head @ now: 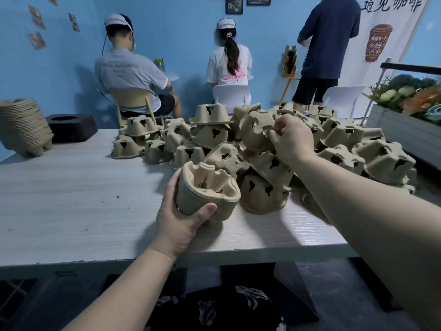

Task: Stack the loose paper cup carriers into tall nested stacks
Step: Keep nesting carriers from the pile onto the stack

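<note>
White wood-grain counter. Black block with a round recess at its far left. Beyond the counter, two seated people and one standing, backs turned. Flower planter right of the counter.

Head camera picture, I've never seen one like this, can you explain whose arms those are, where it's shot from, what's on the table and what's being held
This one picture comes from a wide-angle camera worn on a person's head, looking forward and down, so the two bare arms are the wearer's own; there is no machine. The left hand grips a short nested stack of paper-pulp cup carriers, open side up, at the near part of the table. The right hand reaches into the pile of loose carriers and pinches the rim of one carrier. At the far left stands a tall finished stack beside a dark block. Beyond the table, three people face away toward a blue wall.
</note>
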A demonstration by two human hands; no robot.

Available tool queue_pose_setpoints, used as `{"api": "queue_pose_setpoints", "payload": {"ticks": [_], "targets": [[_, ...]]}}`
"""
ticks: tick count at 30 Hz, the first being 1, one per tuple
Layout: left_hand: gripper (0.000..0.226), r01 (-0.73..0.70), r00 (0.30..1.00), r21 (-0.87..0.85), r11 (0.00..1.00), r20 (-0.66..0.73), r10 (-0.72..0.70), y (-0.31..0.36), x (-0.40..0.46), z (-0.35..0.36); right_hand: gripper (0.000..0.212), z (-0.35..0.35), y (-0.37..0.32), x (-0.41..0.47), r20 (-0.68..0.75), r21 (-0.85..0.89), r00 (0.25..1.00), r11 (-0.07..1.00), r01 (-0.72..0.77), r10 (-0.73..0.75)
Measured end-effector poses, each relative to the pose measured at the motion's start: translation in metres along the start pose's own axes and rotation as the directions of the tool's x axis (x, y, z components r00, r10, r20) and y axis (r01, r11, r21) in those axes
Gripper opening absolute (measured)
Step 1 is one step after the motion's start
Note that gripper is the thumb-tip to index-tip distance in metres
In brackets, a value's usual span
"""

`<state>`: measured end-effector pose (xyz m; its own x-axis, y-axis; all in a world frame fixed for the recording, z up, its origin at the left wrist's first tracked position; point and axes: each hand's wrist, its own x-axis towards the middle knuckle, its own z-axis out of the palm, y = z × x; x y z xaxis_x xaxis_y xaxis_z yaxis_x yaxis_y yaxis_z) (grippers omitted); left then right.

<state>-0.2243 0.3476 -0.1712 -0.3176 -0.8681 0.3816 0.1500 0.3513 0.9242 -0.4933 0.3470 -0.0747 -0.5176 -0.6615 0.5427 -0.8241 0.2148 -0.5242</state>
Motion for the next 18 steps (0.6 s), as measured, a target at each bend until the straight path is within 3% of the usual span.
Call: {"api": "queue_pose_setpoints", "payload": {"ticks": [6,12,18], "targets": [[0.115,0.005,1.000,0.028,1.000,-0.008,-0.005,-0.003,0.001,-0.002,0.017,-0.016,-0.006,-0.010,-0.083,0.124,0.996,0.992,0.020,-0.010],[0.118,0.013,0.999,0.033,0.999,-0.031,-0.012,-0.007,0.002,-0.003,0.013,-0.016,-0.021,-0.045,-0.055,0.245,0.998,0.968,0.055,-0.043],[0.120,0.005,0.999,0.052,0.999,-0.041,-0.003,-0.009,0.002,-0.003,0.022,-0.001,-0.030,-0.073,0.104,0.294,0.994,0.956,0.014,-0.047]]}}
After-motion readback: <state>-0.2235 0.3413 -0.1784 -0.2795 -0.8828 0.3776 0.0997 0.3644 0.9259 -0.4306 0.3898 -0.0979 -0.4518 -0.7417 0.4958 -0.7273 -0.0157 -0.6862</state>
